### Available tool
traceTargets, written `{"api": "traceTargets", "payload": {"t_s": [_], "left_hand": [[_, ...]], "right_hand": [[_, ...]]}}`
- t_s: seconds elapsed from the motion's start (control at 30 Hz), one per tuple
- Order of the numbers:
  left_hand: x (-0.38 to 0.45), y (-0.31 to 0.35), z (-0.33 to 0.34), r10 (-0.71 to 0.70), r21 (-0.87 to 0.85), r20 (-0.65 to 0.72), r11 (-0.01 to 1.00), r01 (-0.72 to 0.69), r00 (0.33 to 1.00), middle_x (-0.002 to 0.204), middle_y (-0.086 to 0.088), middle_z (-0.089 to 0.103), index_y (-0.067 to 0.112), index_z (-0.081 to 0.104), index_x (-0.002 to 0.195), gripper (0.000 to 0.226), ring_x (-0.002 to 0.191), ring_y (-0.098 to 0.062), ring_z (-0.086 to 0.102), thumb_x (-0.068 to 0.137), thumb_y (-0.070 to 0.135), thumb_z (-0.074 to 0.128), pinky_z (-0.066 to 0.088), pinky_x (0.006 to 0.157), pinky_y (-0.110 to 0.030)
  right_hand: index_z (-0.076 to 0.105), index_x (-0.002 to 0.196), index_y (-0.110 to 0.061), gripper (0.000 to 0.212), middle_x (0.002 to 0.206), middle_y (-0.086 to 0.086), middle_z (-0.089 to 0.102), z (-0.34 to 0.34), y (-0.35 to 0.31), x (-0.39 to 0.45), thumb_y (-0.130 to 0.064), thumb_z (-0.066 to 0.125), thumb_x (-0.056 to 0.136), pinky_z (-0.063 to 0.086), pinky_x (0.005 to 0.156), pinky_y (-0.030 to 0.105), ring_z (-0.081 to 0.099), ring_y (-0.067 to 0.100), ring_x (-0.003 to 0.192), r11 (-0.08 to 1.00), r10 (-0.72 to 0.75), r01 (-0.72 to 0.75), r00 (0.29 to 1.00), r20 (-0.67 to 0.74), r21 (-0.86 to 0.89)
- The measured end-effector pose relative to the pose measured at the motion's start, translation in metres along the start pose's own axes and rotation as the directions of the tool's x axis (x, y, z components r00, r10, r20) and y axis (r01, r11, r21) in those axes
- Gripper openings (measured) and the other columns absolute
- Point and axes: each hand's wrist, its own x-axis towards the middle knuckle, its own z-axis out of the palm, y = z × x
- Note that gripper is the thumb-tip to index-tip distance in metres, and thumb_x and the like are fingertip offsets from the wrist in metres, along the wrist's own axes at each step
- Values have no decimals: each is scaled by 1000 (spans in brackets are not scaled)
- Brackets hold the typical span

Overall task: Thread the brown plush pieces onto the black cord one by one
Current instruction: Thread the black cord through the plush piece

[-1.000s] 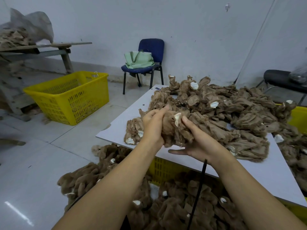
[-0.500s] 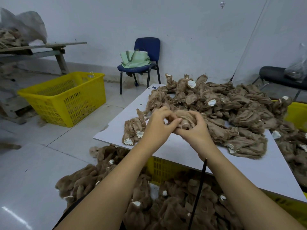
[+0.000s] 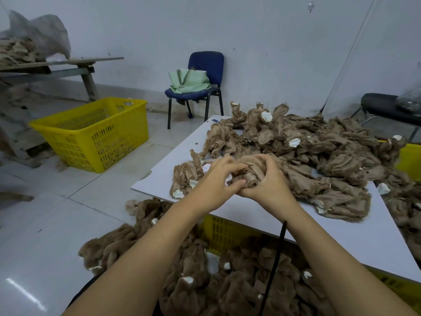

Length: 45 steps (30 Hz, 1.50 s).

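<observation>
Seen from above the person's own forearms, both hands meet over the near edge of a white table. The left hand has its fingers curled, thumb and fingertips pinching one brown plush piece. The right hand is wrapped over the same piece from the other side, fingers bent around the bunched fabric. The two hands touch each other at the thumbs. A black cord runs from under the right wrist down toward the bottom of the view; where its upper end goes is hidden by the hand. Behind the hands, a large heap of brown plush pieces covers much of the table, and a smaller clump lies just left of the left hand. More plush is piled below the table. A yellow basket sits on the floor to the left, and a blue chair holding a green bag stands by the wall.
</observation>
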Motion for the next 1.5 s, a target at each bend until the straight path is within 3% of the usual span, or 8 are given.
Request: {"api": "traceTargets", "payload": {"t_s": [0.2,0.37,0.57,0.8,1.03,1.2,1.3,1.5], "left_hand": [[-2,2,2,92,82,-145,993,-80,985,91,5,58,27,64,113,30,90,-13,54,87,15,73,50,82,-42],[-3,5,0,71,100,29,992,-73,997,110,6,45,26,61,123,40,108,-13,45,87,11,68,47,89,-31],[-3,7,1,-28,92,152,996,14,988,108,0,46,8,53,90,18,100,-20,48,81,6,69,49,86,-46],[-2,8,12,42,181,48,982,-50,998,96,-3,48,1,50,81,12,79,-24,50,80,1,62,46,68,-51],[-1,12,8,188,170,-187,973,-157,964,79,0,46,6,41,72,19,67,-27,46,75,-5,56,41,57,-52],[14,18,-3,139,-19,-543,984,-178,828,59,5,31,27,21,64,54,55,-14,34,77,-15,52,32,53,-38],[11,13,-5,111,-76,-352,986,-147,929,68,-1,45,27,33,70,38,63,-30,48,83,-5,49,42,58,-51],[7,14,-10,111,-131,-81,984,-121,991,97,11,49,24,66,104,35,89,-6,53,86,-1,50,50,75,-31]], "right_hand": [[40,134,-30,100,133,-6,53,1,3,-1,-49,87,48,50,101,50,48,28,130,999,-32,33,999,39,-22],[39,129,-35,91,135,-4,49,2,12,0,-46,87,53,47,93,32,45,20,129,985,-70,79,996,63,-152],[50,130,-30,82,134,-7,51,2,16,-3,-37,90,59,40,78,17,43,9,127,916,-127,150,988,86,-371],[51,124,-32,83,133,0,49,-10,7,-2,-23,95,54,53,97,41,50,16,124,977,-16,59,978,207,-206],[55,118,-21,69,90,-14,71,-33,0,-6,-29,94,62,52,64,20,67,8,77,975,-20,-73,913,408,210],[52,118,-36,64,99,-30,72,-14,2,-20,-37,93,69,53,74,10,69,-8,93,988,40,-98,904,426,116],[60,116,-8,44,83,-10,71,0,7,-19,-1,83,80,49,59,7,67,-11,69,987,89,-130,934,346,95],[65,81,-9,16,62,2,68,-7,-5,2,-2,79,84,38,37,19,57,8,41,956,131,-128,991,6,264]]}}
